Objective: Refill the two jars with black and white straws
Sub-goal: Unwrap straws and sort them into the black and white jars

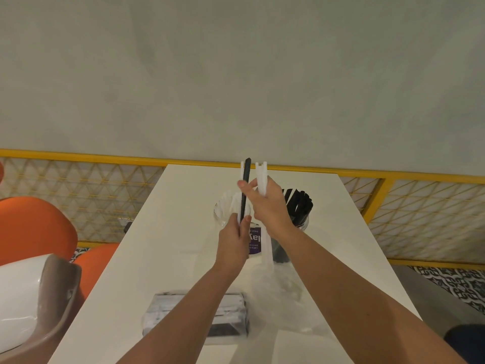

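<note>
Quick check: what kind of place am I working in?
Probably a café or eatery: a jar of white straws and a jar of black straws on a white table, orange chairs beside it.

Grey wall (236,74), white table (162,245), orange chairs (31,227)

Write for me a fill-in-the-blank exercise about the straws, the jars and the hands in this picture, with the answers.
1. The straws in the right jar are ___.
2. The bundle in the right hand is made of ___ straws.
3. The left hand pinches the black straw near its ___ end.
4. The chairs beside the table are ___.
Answers: black; white; lower; orange.
</note>
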A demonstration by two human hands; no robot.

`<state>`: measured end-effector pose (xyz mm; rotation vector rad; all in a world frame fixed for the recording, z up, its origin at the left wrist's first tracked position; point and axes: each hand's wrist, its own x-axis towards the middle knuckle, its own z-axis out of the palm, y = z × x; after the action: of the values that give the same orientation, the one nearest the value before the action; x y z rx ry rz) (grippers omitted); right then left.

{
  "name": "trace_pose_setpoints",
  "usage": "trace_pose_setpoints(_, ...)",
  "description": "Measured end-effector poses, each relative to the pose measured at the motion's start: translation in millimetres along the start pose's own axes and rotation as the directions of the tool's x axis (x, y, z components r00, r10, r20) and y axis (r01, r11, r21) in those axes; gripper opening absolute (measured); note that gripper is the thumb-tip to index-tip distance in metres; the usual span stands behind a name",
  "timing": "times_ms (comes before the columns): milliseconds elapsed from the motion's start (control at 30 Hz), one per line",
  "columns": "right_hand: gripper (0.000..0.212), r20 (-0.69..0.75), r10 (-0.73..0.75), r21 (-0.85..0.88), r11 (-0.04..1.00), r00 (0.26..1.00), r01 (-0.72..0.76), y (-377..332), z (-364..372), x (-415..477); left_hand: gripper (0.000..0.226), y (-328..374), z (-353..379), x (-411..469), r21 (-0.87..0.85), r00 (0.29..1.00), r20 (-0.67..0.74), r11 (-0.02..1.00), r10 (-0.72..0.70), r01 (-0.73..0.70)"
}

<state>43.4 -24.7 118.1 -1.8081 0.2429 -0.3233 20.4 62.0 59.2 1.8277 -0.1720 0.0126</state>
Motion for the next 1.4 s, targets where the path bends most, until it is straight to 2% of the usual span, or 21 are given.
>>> trace_pose_setpoints(67, 0.025, -0.003, -0.055, -0.106, 0.993, 0.999, 0.054, 0.2, 2.5, 1.1, 0.034, 0.6, -1.7, 0.6, 0.052, 0.999, -0.023, 0.998, 0.045, -0.043)
trace_pose_setpoints(167, 0.013, 0.011, -0.101, -0.220, 0.970, 0.995, 0.101, -0.5, 6.8, 4.8, 0.033, -1.1, -4.6, 2.2, 0.106, 0.997, -0.042, 0.993, 0.063, -0.058)
trace_pose_setpoints(233, 0.016, 0.031, -0.121, -0.231, 0.965, 0.992, 0.125, -0.5, 8.4, 7.9, 0.033, -2.0, -7.0, 3.3, 0.106, 0.997, -0.052, 0.993, 0.058, -0.053)
trace_pose_setpoints(300, 0.016, -0.011, -0.121, -0.118, 0.986, 0.993, 0.119, -3.0, 7.1, 13.5, 0.033, -1.9, -11.2, 4.7, 0.082, 0.997, -0.061, 0.996, 0.045, -0.040)
trace_pose_setpoints(367, 0.018, -0.098, -0.041, 0.073, 0.996, 0.994, 0.049, -9.4, 2.7, 22.6, 0.033, -3.4, -17.8, 7.5, 0.051, 0.996, -0.093, 0.999, 0.011, -0.006)
trace_pose_setpoints(433, 0.015, -0.112, 0.059, 0.355, 0.935, 0.992, -0.015, -18.7, -1.9, 33.8, 0.031, -6.9, -26.5, 12.0, 0.040, 0.988, -0.148, 0.998, -0.036, 0.042)
trace_pose_setpoints(500, 0.012, -0.101, 0.066, 0.567, 0.824, 0.993, 0.003, -25.4, -4.5, 43.5, 0.026, -9.9, -35.4, 15.7, 0.023, 0.978, -0.192, 0.996, -0.077, 0.083)
trace_pose_setpoints(600, 0.013, -0.148, 0.034, 0.628, 0.775, 0.988, 0.067, -26.3, -1.8, 54.8, 0.020, -11.9, -45.2, 19.1, -0.006, 0.967, -0.230, 0.994, -0.109, 0.111)
trace_pose_setpoints(767, 0.016, -0.240, -0.046, 0.475, 0.866, 0.970, 0.159, -9.5, 14.2, 65.6, 0.026, -13.0, -47.6, 23.2, -0.042, 0.964, -0.239, 0.993, -0.119, 0.112)
trace_pose_setpoints(867, 0.014, -0.210, -0.078, 0.347, 0.926, 0.974, 0.149, 5.9, 23.7, 65.3, 0.026, -14.4, -45.7, 24.9, -0.043, 0.965, -0.232, 0.992, -0.123, 0.117)
trace_pose_setpoints(967, 0.026, -0.118, -0.064, 0.221, 0.971, 0.991, 0.089, 21.3, 32.7, 62.3, 0.024, -15.6, -42.3, 26.7, -0.039, 0.968, -0.219, 0.992, -0.126, 0.120)
trace_pose_setpoints(1067, 0.034, 0.003, -0.024, -0.040, 0.999, 1.000, 0.024, 35.6, 40.2, 64.2, 0.024, -16.3, -41.0, 28.7, -0.047, 0.972, -0.197, 0.991, -0.130, 0.123)
trace_pose_setpoints(1133, 0.043, 0.046, 0.041, -0.271, 0.962, 0.998, -0.027, 46.1, 41.3, 67.9, 0.025, -16.5, -41.2, 29.1, -0.050, 0.976, -0.180, 0.992, -0.124, 0.117)
trace_pose_setpoints(1200, 0.048, 0.101, 0.049, -0.435, 0.900, 0.994, 0.000, 51.1, 37.4, 68.3, 0.025, -16.5, -41.0, 29.1, -0.048, 0.979, -0.168, 0.993, -0.115, 0.108)
trace_pose_setpoints(1267, 0.050, 0.172, 0.027, -0.459, 0.887, 0.985, 0.056, 47.6, 30.7, 66.2, 0.024, -16.1, -40.0, 29.0, -0.048, 0.983, -0.154, 0.994, -0.101, 0.095)
trace_pose_setpoints(1333, 0.057, 0.184, -0.013, -0.376, 0.923, 0.983, 0.082, 35.9, 23.1, 62.7, 0.023, -15.4, -37.4, 29.4, -0.055, 0.987, -0.131, 0.995, -0.094, 0.088)
trace_pose_setpoints(1400, 0.053, 0.149, -0.108, -0.271, 0.951, 0.983, 0.146, 18.4, 15.7, 59.3, 0.021, -14.3, -32.3, 29.6, -0.070, 0.992, -0.092, 0.994, -0.092, 0.085)
